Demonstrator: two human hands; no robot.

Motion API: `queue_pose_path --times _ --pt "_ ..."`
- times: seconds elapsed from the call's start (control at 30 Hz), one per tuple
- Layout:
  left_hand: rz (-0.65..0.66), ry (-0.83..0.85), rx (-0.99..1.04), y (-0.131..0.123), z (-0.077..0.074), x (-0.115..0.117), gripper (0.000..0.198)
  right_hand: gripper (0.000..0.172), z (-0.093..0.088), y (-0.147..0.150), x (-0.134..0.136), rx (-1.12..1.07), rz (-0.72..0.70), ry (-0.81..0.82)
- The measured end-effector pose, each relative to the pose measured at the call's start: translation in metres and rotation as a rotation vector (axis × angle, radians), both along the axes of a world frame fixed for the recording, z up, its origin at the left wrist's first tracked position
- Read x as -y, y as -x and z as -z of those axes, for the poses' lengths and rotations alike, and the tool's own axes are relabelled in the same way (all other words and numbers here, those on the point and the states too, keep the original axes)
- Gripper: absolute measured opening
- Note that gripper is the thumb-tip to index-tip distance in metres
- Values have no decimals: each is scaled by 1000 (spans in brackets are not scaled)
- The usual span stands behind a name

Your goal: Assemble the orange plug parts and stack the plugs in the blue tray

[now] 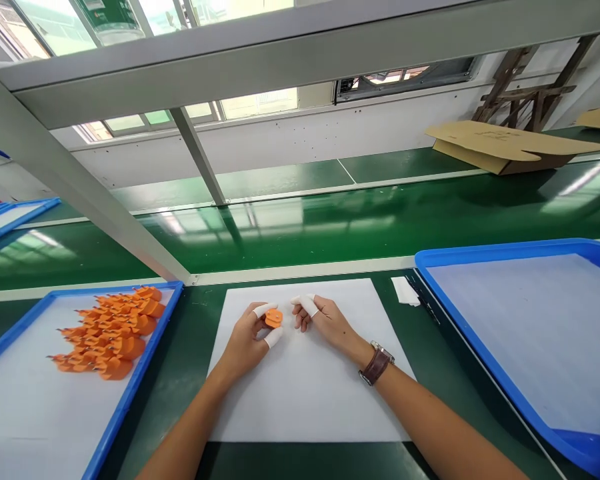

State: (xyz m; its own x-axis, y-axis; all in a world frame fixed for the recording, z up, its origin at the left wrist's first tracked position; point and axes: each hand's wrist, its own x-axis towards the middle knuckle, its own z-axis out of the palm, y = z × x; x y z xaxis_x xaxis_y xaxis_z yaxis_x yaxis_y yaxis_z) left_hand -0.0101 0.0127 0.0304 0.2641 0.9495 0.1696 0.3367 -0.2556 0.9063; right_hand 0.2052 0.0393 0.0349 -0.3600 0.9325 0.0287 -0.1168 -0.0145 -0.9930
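My left hand (253,337), with white covers on its thumb and index finger, holds a small orange piece (273,318) over the white sheet (305,400). Just to the right, my right hand (323,320) is apart from that piece, its fingers curled and the covered thumb and index finger close together. Whether anything small sits between its fingertips is hard to make out. On the left, a blue-rimmed tray (125,407) bears rows of several similar orange pieces (115,333).
A second blue-rimmed tray (485,353) lies at the right. Small white papers (405,291) and thin dark tools (427,300) lie beside it. A grey metal frame (105,207) crosses above the green table, and a cardboard box (510,143) rests farther back.
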Motion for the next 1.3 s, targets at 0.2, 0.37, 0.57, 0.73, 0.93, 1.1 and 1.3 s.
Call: queue_pose_path --times 0.2,0.37,0.57,0.73,0.93,1.1,1.3 --pt "3 123 181 6 1 -4 46 39 4 0 0 63 -8 -44" --pt "-129 58 227 1 1 -1 47 26 7 2 10 259 -44 -299" --pt "-453 -172 97 27 -30 16 47 21 12 5 20 414 -100 -572" --pt "-693 -302 41 106 -78 58 52 21 15 5 20 438 -119 -572" --pt "-1295 -356 -147 230 -89 117 61 24 25 4 16 496 -152 -571" --pt "-1239 112 -420 272 -41 143 64 24 28 5 16 529 -153 -607" --pt "-1132 97 -499 266 -17 129 54 25 34 2 15 565 -169 -612"
